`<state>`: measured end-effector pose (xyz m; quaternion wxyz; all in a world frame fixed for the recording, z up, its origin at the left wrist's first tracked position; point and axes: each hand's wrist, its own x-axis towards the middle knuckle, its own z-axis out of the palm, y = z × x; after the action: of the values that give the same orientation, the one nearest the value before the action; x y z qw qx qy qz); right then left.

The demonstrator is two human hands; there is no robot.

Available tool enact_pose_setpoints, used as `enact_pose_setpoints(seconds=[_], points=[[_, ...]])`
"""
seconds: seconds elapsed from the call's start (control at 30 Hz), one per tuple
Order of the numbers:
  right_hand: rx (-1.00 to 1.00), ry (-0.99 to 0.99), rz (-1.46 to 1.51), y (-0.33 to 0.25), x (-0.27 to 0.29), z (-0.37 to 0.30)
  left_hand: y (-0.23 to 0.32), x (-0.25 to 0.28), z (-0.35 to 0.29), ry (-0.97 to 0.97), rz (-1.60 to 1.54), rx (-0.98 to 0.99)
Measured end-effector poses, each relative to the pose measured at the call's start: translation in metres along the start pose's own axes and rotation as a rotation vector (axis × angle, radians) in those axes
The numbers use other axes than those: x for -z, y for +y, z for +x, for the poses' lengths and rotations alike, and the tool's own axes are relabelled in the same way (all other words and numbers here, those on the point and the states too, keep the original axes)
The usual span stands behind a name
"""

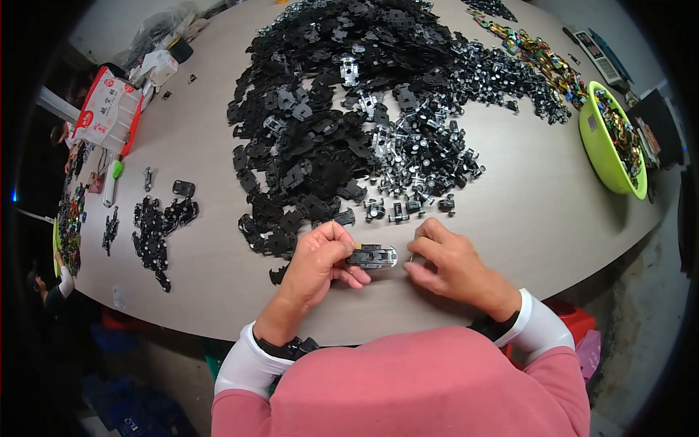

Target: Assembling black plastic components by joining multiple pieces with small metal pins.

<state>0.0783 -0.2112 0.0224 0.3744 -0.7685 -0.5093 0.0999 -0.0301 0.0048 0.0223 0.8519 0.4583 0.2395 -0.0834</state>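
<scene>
My left hand point(318, 258) pinches a toy car chassis point(372, 257) between thumb and fingers, above the near edge of the table. The chassis is black with a silver end pointing toward my right hand. Just right of it, my right hand point(445, 261) has thumb and forefinger drawn together; a small shiny bit shows at the tips, too small to name. Beyond the hands lies a heap of silver and black wheel-and-axle pieces point(426, 156). A large mound of flat black chassis plates point(320, 146) spreads beside and behind it.
Finished-looking dark chassis point(151, 233) lie in a small group at left. A lime-green basin point(593, 146) of colourful car bodies stands at the right edge, near a calculator point(598, 54). A red-and-white bag point(109, 113) stands far left, where another person's arm point(65, 280) shows.
</scene>
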Motion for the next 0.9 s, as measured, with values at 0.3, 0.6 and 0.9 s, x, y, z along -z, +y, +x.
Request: enact_pose_setpoints(seconds=[0.3, 0.6, 0.9], points=[[0.155, 0.084, 0.212, -0.005, -0.013, -0.002, -0.021, -0.025, 0.013, -0.159, -0.028, 0.098], [0.053, 0.150, 0.178, 0.008, 0.014, -0.007, -0.020, -0.032, 0.014, -0.106, 0.145, 0.201], [0.245, 0.130, 0.127, 0.000, 0.002, -0.006, -0.030, -0.028, 0.017, -0.291, -0.076, 0.231]])
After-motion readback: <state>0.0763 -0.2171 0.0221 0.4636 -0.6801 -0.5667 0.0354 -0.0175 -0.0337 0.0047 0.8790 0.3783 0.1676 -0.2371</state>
